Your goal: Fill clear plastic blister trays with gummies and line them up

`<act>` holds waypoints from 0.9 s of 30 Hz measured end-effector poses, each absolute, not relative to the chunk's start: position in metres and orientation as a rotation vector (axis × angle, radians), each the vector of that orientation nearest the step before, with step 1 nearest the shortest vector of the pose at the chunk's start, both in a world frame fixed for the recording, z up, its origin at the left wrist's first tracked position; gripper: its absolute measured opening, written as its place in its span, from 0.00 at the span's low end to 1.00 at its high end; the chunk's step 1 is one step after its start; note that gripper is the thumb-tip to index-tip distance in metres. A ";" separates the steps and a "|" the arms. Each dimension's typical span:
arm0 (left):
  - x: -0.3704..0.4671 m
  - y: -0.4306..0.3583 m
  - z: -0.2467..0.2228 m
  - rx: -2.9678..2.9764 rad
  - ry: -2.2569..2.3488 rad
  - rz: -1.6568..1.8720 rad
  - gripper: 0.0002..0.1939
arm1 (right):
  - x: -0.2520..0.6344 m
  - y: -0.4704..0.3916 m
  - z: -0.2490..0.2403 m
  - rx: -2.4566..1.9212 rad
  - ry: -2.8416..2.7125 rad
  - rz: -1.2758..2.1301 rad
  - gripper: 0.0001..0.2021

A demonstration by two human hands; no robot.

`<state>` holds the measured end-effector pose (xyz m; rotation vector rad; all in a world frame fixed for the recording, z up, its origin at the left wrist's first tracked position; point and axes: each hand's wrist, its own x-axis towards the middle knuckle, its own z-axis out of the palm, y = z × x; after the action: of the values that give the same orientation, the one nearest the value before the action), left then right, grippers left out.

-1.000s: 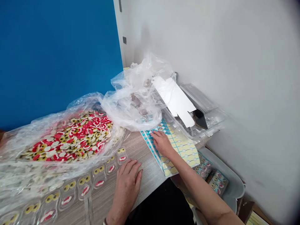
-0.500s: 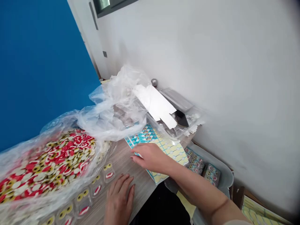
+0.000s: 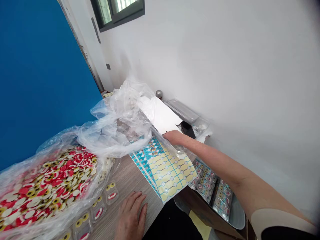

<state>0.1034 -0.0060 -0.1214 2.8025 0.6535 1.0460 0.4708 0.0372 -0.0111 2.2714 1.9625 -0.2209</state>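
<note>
Right hand (image 3: 175, 137) stretched forward over far end of printed sticker sheets (image 3: 165, 168), fingertips at edge of white card (image 3: 161, 117) lying on clear plastic trays (image 3: 186, 111); whether fingers pinch card or only touch it cannot be told. Left hand (image 3: 131, 218) flat, fingers spread, empty, on wooden table (image 3: 127, 178). Beside it, row of clear blister packs (image 3: 100, 210). Plastic bag of red, white, yellow pieces (image 3: 47, 181) at left. Crumpled clear bag (image 3: 117, 123) behind sheets. Grey bin (image 3: 235, 215) of small printed boxes below table edge.
</note>
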 end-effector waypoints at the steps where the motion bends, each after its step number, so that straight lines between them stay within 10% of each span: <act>1: 0.103 -0.006 -0.121 2.799 0.665 1.045 0.11 | 0.469 0.038 -0.015 2.274 1.958 -0.201 0.14; 15: 0.107 -0.012 -0.099 2.162 0.833 0.873 0.11 | 0.447 -0.020 0.043 2.837 2.230 -0.207 0.07; 22: 0.128 -0.016 -0.048 1.200 0.592 0.891 0.44 | 0.299 -0.058 0.007 2.682 2.702 -1.529 0.07; 27: 0.098 -0.009 -0.049 1.054 0.604 0.817 0.40 | 0.255 -0.047 -0.020 2.448 2.250 -2.568 0.12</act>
<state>0.0977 -0.0095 -0.0493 1.0542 0.6041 0.8174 0.2551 -0.0472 -0.0201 2.4478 2.2496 -2.5683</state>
